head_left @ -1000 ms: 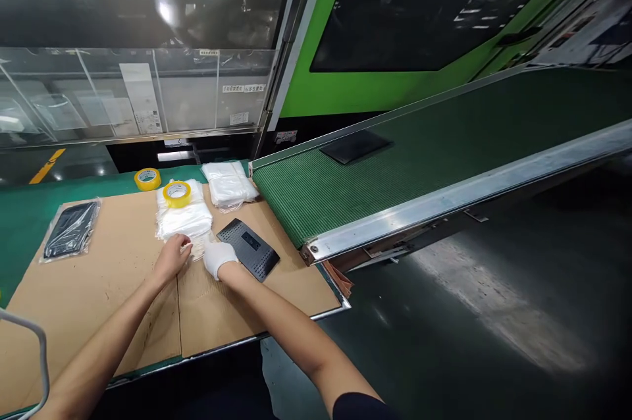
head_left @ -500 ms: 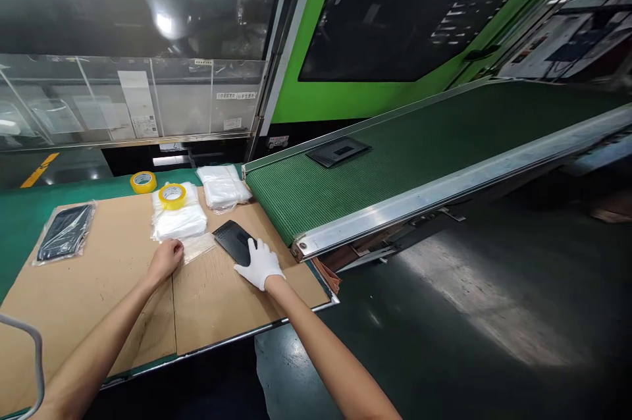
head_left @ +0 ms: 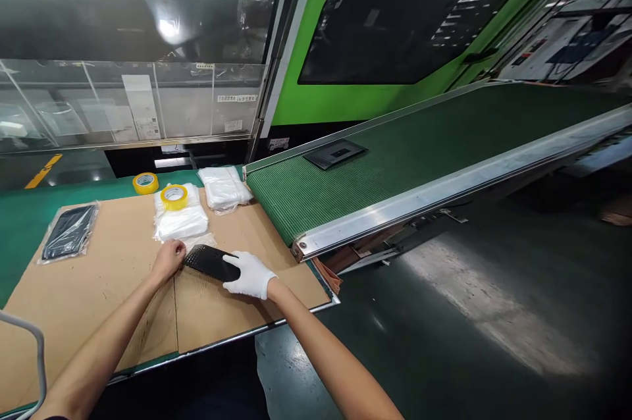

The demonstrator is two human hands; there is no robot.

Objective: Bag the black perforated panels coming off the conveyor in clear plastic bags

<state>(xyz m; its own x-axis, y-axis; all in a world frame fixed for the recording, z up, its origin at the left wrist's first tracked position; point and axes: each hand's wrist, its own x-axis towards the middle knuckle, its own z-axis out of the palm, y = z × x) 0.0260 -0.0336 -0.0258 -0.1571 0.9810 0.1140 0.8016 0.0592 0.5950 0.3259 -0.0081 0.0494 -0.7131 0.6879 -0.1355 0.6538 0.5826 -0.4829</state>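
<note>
My right hand (head_left: 251,275), in a white glove, grips the right end of a flat black plastic panel (head_left: 210,262) with small holes at its far end. The panel is tilted above the cardboard, its left end close to my bare left hand (head_left: 170,259). The fingers of that hand are pinched together on the edge of a clear plastic bag (head_left: 205,239), which lies partly hidden behind the panel. Beyond it is a stack of clear bags (head_left: 180,226) with a yellow tape roll (head_left: 174,197) on top.
A second bag stack (head_left: 224,187) and another tape roll (head_left: 145,183) stand at the back. A bagged black panel (head_left: 70,232) lies at left on the cardboard (head_left: 123,288). To the right, a green conveyor belt (head_left: 419,143) carries a similar panel (head_left: 336,153).
My right hand has brought the black panel left and nearer to me, turning it so its far end comes up to my left hand. The left hand stays nearly in place.
</note>
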